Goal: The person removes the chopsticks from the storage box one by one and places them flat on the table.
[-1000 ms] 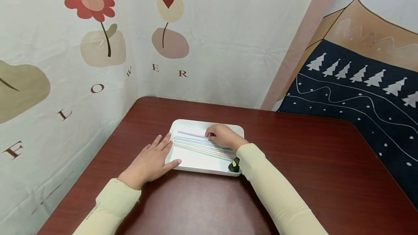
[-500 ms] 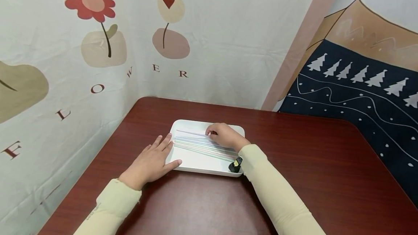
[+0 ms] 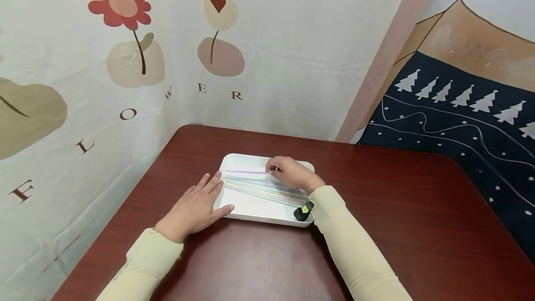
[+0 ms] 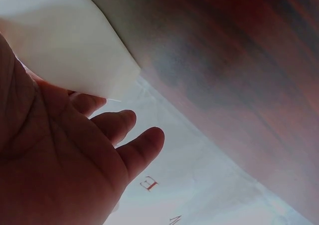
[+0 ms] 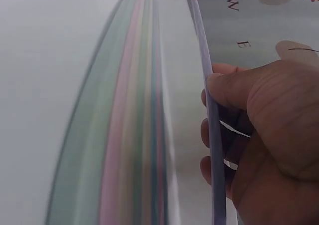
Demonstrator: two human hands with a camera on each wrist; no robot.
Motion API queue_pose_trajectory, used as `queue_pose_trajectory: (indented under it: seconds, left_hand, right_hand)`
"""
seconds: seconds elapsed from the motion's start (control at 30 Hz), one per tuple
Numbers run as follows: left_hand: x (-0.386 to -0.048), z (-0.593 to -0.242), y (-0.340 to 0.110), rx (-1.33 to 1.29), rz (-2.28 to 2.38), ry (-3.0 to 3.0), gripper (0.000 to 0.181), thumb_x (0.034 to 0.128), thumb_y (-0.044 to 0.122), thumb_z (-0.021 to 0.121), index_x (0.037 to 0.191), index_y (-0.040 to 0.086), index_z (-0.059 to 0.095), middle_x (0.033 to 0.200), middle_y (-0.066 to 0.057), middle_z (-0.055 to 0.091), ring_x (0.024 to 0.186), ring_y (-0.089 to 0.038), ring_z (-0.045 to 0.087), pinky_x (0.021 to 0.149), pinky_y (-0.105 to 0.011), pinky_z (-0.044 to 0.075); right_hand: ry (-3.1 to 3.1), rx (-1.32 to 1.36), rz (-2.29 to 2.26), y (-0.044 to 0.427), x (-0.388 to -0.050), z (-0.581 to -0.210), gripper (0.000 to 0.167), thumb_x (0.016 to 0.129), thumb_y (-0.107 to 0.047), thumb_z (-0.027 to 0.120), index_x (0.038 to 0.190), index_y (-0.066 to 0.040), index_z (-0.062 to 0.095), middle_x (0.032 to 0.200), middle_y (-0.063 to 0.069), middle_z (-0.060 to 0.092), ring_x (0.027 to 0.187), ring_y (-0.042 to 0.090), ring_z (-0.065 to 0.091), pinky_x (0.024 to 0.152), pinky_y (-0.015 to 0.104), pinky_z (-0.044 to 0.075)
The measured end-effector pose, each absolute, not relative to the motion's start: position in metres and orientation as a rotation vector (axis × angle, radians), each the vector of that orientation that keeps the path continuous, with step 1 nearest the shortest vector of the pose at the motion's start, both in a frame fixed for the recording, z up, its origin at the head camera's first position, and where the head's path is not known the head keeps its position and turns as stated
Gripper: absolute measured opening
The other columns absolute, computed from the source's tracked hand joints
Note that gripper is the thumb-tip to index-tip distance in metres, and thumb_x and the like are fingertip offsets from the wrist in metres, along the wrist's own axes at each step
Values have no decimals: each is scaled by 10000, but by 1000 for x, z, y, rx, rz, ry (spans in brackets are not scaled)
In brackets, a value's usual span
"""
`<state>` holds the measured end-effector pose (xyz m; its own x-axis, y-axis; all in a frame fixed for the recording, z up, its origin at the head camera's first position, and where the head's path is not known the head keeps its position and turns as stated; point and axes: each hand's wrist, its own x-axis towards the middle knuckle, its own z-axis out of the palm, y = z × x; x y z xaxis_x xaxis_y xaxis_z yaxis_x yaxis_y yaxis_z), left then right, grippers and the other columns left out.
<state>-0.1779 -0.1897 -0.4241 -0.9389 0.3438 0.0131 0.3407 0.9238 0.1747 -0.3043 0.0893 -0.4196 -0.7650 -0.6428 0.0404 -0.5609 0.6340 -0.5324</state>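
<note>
A white tray (image 3: 251, 212) holds several thin pastel straws (image 3: 259, 191) lying side by side. My right hand (image 3: 290, 172) is over the tray's back right part and pinches a purple straw (image 3: 246, 172) between thumb and fingers. In the right wrist view the hand (image 5: 279, 120) grips the purple straw (image 5: 207, 60), apart from the other straws (image 5: 119, 125). At the tray's left edge rests my left hand (image 3: 192, 210), fingers spread; the left wrist view shows the hand (image 4: 65, 150) against the outside of the tray (image 4: 75, 40).
A small black and yellow object (image 3: 303, 211) is at the tray's front right corner, by the right sleeve (image 3: 355, 240). The tray stands on a reddish-brown table (image 3: 418, 208). Printed cloth (image 3: 284, 59) hangs behind the table and on its left.
The purple straw in my right hand has turned from slanting to nearly level with the tray's back edge, farther from the others. My left hand has kept its place on the tray's edge.
</note>
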Motion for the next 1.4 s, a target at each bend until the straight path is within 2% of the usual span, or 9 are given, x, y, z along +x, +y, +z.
queue_pose_trajectory:
  seconds: [0.37, 0.6, 1.03, 1.4]
  left_hand:
    - [-179, -424, -189, 550, 249, 3057, 853, 967, 643, 454, 1496, -24, 398, 1628, -153, 206, 1463, -438, 201, 1101, -625, 283]
    - [-179, -423, -189, 544, 256, 3045, 858, 968, 645, 449, 1501, -25, 388, 1630, -155, 199, 1466, -437, 192, 1106, -625, 274]
    - [-179, -424, -192, 542, 265, 3061, 896, 959, 696, 398, 1502, -17, 392, 1632, -138, 201, 1468, -427, 195, 1117, -618, 258]
    - [-179, -424, -190, 543, 281, 3063, 885, 963, 683, 410, 1497, -23, 397, 1631, -139, 205, 1467, -427, 198, 1112, -618, 267]
  right_hand:
    - [2739, -1035, -889, 116, -300, -388, 170, 1005, -49, 561, 1078, -144, 681, 1021, -27, 635, 930, 153, 567, 826, 338, 504]
    - [2815, -930, -912, 161, -297, -376, 165, 996, -34, 554, 1036, -100, 700, 1015, 28, 664, 906, 196, 575, 822, 377, 504]
    - [2898, -690, -860, 286, -295, -396, 139, 989, 18, 540, 1042, -42, 654, 1014, 148, 636, 902, 261, 530, 807, 426, 462]
    - [2861, -503, -832, 337, -305, -425, 147, 996, -2, 529, 986, -77, 655, 915, 64, 602, 887, 252, 518, 795, 405, 430]
